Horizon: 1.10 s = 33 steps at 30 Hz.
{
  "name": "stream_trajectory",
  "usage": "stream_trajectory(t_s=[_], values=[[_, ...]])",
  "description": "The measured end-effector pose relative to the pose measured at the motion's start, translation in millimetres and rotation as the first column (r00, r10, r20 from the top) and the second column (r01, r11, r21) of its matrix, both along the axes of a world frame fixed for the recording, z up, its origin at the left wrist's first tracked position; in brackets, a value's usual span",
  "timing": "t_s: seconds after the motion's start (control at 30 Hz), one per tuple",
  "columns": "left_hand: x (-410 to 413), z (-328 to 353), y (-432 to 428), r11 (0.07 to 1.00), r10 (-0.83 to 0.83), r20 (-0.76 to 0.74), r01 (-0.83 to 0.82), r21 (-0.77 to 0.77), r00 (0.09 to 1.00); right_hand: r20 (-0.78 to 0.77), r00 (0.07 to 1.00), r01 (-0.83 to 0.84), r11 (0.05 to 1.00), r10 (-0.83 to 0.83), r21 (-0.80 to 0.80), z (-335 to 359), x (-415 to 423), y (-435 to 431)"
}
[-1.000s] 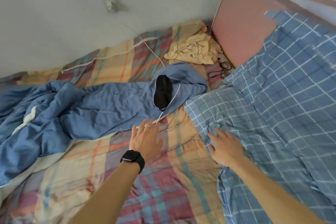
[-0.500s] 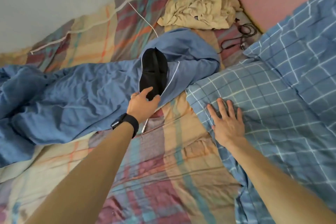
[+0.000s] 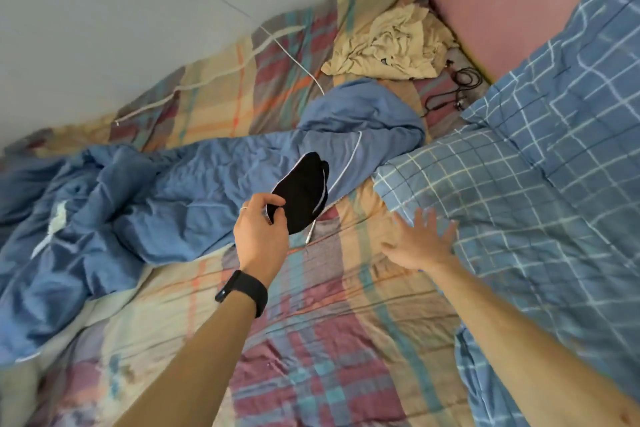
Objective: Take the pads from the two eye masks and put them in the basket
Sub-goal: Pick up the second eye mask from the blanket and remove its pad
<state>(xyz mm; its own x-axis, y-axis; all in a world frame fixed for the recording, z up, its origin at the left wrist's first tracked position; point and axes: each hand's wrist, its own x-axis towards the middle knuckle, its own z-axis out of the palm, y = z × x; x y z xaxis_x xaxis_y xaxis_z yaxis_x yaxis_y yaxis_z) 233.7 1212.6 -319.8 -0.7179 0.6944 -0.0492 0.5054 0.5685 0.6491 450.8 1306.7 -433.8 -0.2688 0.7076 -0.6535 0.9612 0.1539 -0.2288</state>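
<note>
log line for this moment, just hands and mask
left hand: shut on black eye mask, held above bed | right hand: open, empty, by checked quilt | basket: not in view

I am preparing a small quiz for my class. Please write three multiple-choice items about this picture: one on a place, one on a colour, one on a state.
1. Where does the yellow cloth lie?
A. Near the pink headboard
B. Under the right hand
C. On the left wrist

2. What colour is the eye mask?
A. White
B. Black
C. Red

3. What is the left hand doing?
A. Lying flat on the sheet
B. Holding a phone
C. Gripping the eye mask

Answers: 1 A, the cloth sits crumpled at the far end, beside the headboard. 2 B, the mask is black with a thin pale edge. 3 C, thumb and fingers close on the mask's near end.
</note>
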Motion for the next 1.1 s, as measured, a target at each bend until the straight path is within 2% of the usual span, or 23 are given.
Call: stream_trajectory(t_s=[0.03,0.07,0.1,0.13,0.17,0.2,0.23,0.27,0.37,0.5,0.57,0.6,0.67,0.7,0.73,0.77,0.87,1.0,1.1], values=[[3.2,11.9,-18.0,1.0,-0.012,0.027,0.012,-0.01,1.0,-0.185,0.97,0.14,0.986,-0.156,-0.093,21.2,-5.3,-25.9],[8.3,24.6,-37.3,0.999,-0.032,0.062,0.033,-0.004,0.998,-0.374,0.86,0.28,0.933,-0.348,-0.225,46.9,-10.0,-53.7],[13.0,35.7,-57.1,0.999,-0.054,0.11,0.052,0.017,0.993,-0.51,0.679,0.378,0.848,-0.527,-0.372,72.5,-14.8,-81.8],[18.2,46.9,-77.2,0.997,-0.07,0.175,0.062,0.049,0.982,-0.556,0.485,0.425,0.738,-0.675,-0.525,97.6,-19.5,-108.9],[23.9,58.0,-99.2,0.996,-0.069,0.25,0.051,0.078,0.966,-0.518,0.326,0.426,0.612,-0.791,-0.666,116.3,-22.6,-135.6],[29.4,69.0,-121.8,0.995,-0.068,0.308,0.04,0.095,0.949,-0.44,0.205,0.393,0.485,-0.874,-0.781,133.8,-24.4,-161.0],[36.0,78.7,-145.4,0.995,-0.055,0.35,0.022,0.097,0.935,-0.37,0.133,0.347,0.393,-0.92,-0.852,147.9,-24.2,-185.0],[43.8,91.4,-169.1,0.995,-0.043,0.386,0.006,0.095,0.921,-0.34,0.096,0.305,0.353,-0.935,-0.884,161.5,-23.5,-207.1],[60.0,126.9,-235.2,0.997,0.028,0.475,-0.062,0.055,0.88,-0.376,0.028,0.316,0.365,-0.926,-0.876,188.7,-21.3,-264.5],[55.5,153.0,-326.5,0.994,0.068,0.599,-0.104,0.024,0.798,-0.536,0.06,0.468,0.498,-0.842,-0.73,230.0,-20.7,-344.1],[45.3,163.0,-366.0,0.994,0.048,0.711,-0.102,0.033,0.702,-0.61,0.117,0.505,0.576,-0.783,-0.643,247.1,-22.5,-385.1],[40.1,170.6,-384.1,0.991,0.039,0.801,-0.127,0.047,0.597,-0.642,0.165,0.503,0.624,-0.749,-0.598,255.1,-24.2,-405.5],[28.6,186.0,-418.7,0.981,0.0,0.96,-0.188,0.055,0.279,-0.665,0.243,0.491,0.681,-0.706,-0.543,264.8,-28.9,-444.5],[17.1,192.1,-441.6,0.98,-0.057,0.98,-0.176,0.091,0.189,-0.667,0.25,0.484,0.687,-0.702,-0.542,270.7,-37.0,-467.8],[10.0,195.9,-456.4,0.982,-0.114,0.98,-0.131,0.136,0.165,-0.653,0.243,0.478,0.674,-0.718,-0.563,274.9,-41.8,-484.2],[7.2,193.3,-458.8,0.983,-0.156,0.968,-0.066,0.172,0.198,-0.63,0.25,0.464,0.663,-0.735,-0.588,277.3,-44.1,-489.4],[-2.0,197.3,-484.1,0.983,-0.183,0.891,0.048,0.18,0.416,-0.61,0.338,0.423,0.695,-0.717,-0.582,289.0,-58.2,-522.1],[-15.5,200.5,-516.4,0.987,-0.143,0.859,0.012,0.158,0.491,-0.61,0.477,0.308,0.77,-0.633,-0.558,303.9,-80.1,-564.7],[-28.2,197.6,-531.9,0.974,-0.106,0.807,-0.104,0.203,0.582,-0.563,0.515,0.276,0.747,-0.646,-0.605,312.9,-93.2,-583.2]])
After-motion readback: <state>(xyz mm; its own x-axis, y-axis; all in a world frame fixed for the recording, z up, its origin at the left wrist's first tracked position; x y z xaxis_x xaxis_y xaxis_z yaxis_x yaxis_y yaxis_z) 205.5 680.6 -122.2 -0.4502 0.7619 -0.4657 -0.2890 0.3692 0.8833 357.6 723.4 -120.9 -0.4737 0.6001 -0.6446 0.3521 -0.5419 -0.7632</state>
